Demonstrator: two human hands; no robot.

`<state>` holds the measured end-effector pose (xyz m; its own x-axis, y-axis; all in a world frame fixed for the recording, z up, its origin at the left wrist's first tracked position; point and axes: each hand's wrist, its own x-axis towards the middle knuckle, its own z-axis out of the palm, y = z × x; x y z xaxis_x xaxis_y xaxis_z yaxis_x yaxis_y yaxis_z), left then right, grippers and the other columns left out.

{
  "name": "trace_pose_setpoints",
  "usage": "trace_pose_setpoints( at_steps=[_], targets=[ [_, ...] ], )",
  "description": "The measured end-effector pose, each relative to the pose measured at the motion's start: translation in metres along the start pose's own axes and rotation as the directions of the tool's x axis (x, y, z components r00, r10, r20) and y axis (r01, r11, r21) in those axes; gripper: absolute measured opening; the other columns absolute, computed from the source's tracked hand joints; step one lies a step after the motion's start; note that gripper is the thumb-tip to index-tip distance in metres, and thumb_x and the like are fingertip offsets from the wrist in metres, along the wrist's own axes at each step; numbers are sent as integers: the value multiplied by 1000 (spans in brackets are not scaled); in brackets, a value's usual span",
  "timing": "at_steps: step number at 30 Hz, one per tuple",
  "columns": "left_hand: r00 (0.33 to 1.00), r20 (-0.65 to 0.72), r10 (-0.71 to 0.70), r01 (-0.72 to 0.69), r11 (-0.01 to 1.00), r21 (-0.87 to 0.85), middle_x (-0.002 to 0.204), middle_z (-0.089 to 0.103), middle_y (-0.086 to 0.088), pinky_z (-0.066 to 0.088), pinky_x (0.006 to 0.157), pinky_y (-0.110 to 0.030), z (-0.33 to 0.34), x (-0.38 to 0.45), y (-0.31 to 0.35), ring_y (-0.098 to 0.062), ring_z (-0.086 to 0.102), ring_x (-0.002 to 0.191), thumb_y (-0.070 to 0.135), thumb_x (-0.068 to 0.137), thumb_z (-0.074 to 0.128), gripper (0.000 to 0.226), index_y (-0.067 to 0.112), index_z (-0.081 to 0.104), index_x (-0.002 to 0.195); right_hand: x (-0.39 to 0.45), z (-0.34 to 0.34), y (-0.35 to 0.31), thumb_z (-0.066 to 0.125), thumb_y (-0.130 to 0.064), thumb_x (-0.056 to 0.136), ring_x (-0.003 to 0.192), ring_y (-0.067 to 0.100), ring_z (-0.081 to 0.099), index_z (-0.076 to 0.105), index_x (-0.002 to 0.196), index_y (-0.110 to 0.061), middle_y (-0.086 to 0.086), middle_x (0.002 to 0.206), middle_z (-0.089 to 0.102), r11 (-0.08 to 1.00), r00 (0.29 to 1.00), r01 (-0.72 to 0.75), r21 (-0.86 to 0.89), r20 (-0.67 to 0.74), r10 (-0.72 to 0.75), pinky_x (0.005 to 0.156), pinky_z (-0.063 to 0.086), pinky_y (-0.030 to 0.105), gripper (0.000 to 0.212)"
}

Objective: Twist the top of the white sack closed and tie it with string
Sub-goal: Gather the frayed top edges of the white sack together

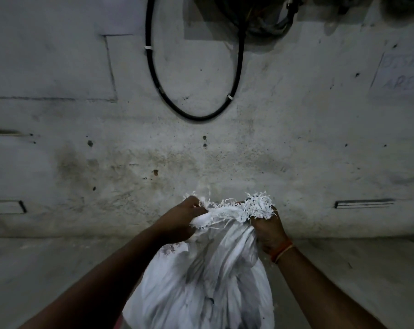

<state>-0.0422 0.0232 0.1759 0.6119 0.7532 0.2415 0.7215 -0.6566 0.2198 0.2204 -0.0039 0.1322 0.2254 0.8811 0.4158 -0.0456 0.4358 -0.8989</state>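
Step in hand, as I am judging it: gathering the mouth of the white sack (201, 276) ahead of the twist. The sack is standing low and centre in the head view, between the forearms and in front of the wall (272, 148).

The left hand (177, 222) is gripping the left side of the gathered top, fingers curled into the cloth. The right hand (269, 230) is clenching the right side, with the frayed edge (258, 206) sticking up above the fist (loose white threads along the whole rim). Between the two fists the cloth is bunching into a thick roll, not yet a tight neck.

To do this well, I am thinking the hands should be drawing the two bunches together into one neck, just below the frayed edge, then turning it while the body stays put. Stray threads could be slipping out of the bunch.

No string is showing anywhere, so the tying is not yet begun.

Contents: the sack is bulging and creased, so something is probably filling it, but the mouth is closed over and I cannot tell what.

Also showing: a black cable (191, 115) looping on the wall.
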Motion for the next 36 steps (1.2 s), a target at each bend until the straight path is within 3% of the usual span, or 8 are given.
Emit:
trace_pose_setpoints(
  at_steps=[4, 6, 10, 15, 20, 23, 29, 36],
  targets=[
    [975, -135, 175, -172, 984, 38, 158, 16, -1, 47, 80, -21, 0, 6, 16, -9, 59, 87, 33, 82, 73, 30, 11, 65, 102, -3, 3, -7, 75, 6, 72, 94, 12, 73, 66, 104, 5, -4, 95, 79, 1000, 1000, -14, 12, 7, 14, 87, 55, 24, 32],
    [974, -59, 217, -216, 976, 23, 159, 26, -1, 44, 86, -17, 2, 15, 18, -5, 61, 90, 42, 86, 71, 41, 5, 66, 102, -4, 3, -9, 69, 16, 78, 97, 15, 73, 66, 105, 9, -1, 98, 79, 1000, 999, -10, 4, 36, 10, 90, 55, 27, 28],
    [977, -69, 201, -200, 979, 31, 94, 72, -12, 34, 70, -20, -4, 30, 19, -27, 67, 86, 41, 86, 73, 33, 8, 69, 89, -4, -2, -13, 68, 10, 79, 97, 30, 71, 71, 98, 7, 17, 100, 76, 999, 999, -1, -45, 40, 3, 93, 55, 42, 20],
    [988, -145, -53, 24, 981, -194, 93, 79, -3, 48, 72, -25, -34, 44, 5, -12, 71, 85, 41, 84, 70, 28, 15, 79, 91, -3, 4, -22, 70, 7, 75, 96, 17, 73, 75, 98, -10, -1, 97, 79, 997, 999, 5, -83, 41, -2, 93, 55, 36, 29],
    [960, -214, -179, 122, 959, -255, 52, 36, -4, 27, 53, -30, -42, 62, 14, -8, 33, 53, 48, 82, 72, 55, 3, 52, 57, 3, 30, -27, 69, 2, 77, 104, 24, 72, 75, 104, -8, 9, 106, 77, 994, 998, 48, -100, 40, -45, 96, 55, 41, 29],
    [948, -251, -197, 134, 960, -247, 52, 32, -4, 25, 53, -30, -47, 73, 14, -11, 31, 53, 41, 83, 77, 55, 3, 49, 55, 8, 41, -27, 71, -5, 71, 96, 22, 72, 76, 97, -12, 15, 103, 77, 997, 999, -18, -73, 37, 21, 92, 56, 50, 28],
    [965, -250, -81, 37, 984, -177, 89, 80, -2, 52, 72, -25, -59, 97, 25, -12, 73, 80, 21, 75, 83, 14, 15, 82, 88, 23, 64, -28, 93, -32, 64, 105, 9, 71, 72, 110, -21, -5, 109, 77, 979, 987, 1, -204, 157, 31, 96, 55, 35, 52],
    [965, -94, 244, -257, 950, -177, 95, 72, 3, 53, 78, -18, -46, 98, 23, -7, 67, 87, 3, 76, 66, 24, 17, 72, 95, 33, 62, -8, 73, -4, 85, 102, 11, 71, 76, 101, -21, -3, 105, 77, 997, 997, 65, -37, -31, -67, 91, 54, 30, 23]
  ],
)
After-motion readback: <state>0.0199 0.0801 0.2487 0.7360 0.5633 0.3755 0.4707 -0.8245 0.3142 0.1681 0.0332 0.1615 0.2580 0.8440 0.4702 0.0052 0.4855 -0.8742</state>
